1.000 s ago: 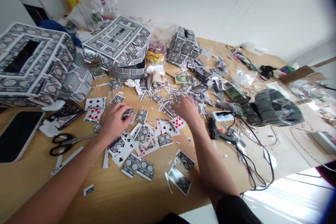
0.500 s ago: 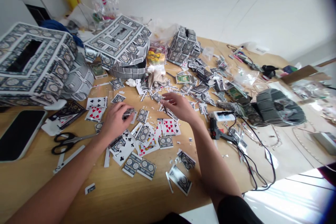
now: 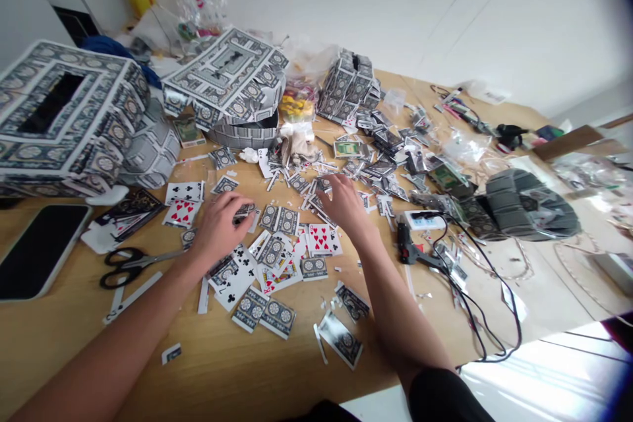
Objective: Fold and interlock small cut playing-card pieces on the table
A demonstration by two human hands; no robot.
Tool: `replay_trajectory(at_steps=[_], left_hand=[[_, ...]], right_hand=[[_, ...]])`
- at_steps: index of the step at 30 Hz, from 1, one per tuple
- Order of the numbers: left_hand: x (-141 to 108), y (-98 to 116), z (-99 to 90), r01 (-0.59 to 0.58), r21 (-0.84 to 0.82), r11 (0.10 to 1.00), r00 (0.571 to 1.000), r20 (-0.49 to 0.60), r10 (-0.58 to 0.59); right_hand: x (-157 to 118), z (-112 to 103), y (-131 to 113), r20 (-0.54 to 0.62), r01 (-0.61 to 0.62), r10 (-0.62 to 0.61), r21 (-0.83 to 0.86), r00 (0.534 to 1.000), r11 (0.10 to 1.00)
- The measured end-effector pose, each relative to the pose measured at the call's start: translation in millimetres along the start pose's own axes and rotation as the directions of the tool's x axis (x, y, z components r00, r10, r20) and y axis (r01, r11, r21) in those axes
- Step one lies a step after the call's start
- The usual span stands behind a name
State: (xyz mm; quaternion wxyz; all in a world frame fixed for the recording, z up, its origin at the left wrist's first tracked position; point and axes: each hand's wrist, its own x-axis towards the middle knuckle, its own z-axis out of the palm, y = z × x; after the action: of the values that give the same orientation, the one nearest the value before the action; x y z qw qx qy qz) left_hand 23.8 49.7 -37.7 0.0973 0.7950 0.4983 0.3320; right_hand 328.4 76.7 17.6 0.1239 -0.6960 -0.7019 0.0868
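Head camera view: I have both hands over the loose cards, to the left of the glue gun [image 3: 415, 253]. My left hand [image 3: 220, 227], well apart from the glue gun, curls its thumb and fingers around a small patterned piece [image 3: 244, 212]; I cannot tell whether it is gripped or only touched. My right hand [image 3: 346, 208], nearer the glue gun, is loosely open above cut scraps [image 3: 312, 201], with nothing visibly pinched. A patterned pair [image 3: 279, 219] lies between my hands, left of the glue gun. Pieces this thin are best taken by one edge with light fingertips, since pressing flat could shift or crease the ones beneath. Overlapping number cards [image 3: 237, 275] sit under my left wrist's side, left of the glue gun, so a low sweep could drag them. Scissors [image 3: 128, 265] lie far left of the glue gun, a phone [image 3: 42, 250] farther still. Just behind it is a power strip [image 3: 424, 219]; to its right, black cables [image 3: 475, 306] loop and could snag my right forearm.
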Motion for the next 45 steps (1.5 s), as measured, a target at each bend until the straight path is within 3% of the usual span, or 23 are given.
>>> replay_trajectory(at_steps=[3, 7, 12, 17, 20, 25, 36, 40, 45], left_hand=[[0, 1, -0.8, 0.006, 0.005, 1.0, 1.0, 0.01, -0.006], [0, 2, -1.8, 0.009, 0.004, 1.0, 1.0, 0.011, -0.009], [1, 2, -2.4, 0.026, -0.003, 1.0, 0.999, 0.023, -0.026], [1, 1, -1.6, 0.045, 0.003, 0.999, 0.999, 0.029, -0.045], [0, 1, -1.1, 0.042, -0.015, 0.999, 0.999, 0.028, -0.042], [0, 1, -0.7, 0.036, -0.006, 0.999, 0.999, 0.019, -0.036], [1, 1, -1.2, 0.048, -0.01, 0.999, 0.998, 0.041, -0.048], [1, 1, -1.1, 0.048, -0.005, 0.999, 0.998, 0.036, -0.048], [2, 1, -1.6, 0.038, -0.003, 0.999, 0.999, 0.033, -0.037]], right_hand=[[1, 5, 5, 0.05, -0.097, 0.101, -0.088, 0.994, 0.991], [1, 6, 6, 0.139, -0.088, 0.098, -0.077, 0.986, 0.993], [2, 4, 1, 0.084, -0.055, 0.058, -0.036, 0.995, 0.998], [-2, 1, -10, -0.04, 0.067, -0.059, 0.23, 0.997, 0.971], [-8, 0, -20, -0.051, 0.114, -0.104, 0.304, 0.993, 0.946], [-10, 2, -27, -0.05, 0.088, -0.079, 0.22, 0.996, 0.972], [-2, -19, -1, -0.193, -0.076, 0.075, 0.003, 0.978, 0.997], [-4, -9, -11, -0.031, 0.049, -0.047, 0.068, 0.998, 0.996], [-13, 13, -30, 0.134, 0.24, -0.246, 0.064, 0.96, 0.969]])
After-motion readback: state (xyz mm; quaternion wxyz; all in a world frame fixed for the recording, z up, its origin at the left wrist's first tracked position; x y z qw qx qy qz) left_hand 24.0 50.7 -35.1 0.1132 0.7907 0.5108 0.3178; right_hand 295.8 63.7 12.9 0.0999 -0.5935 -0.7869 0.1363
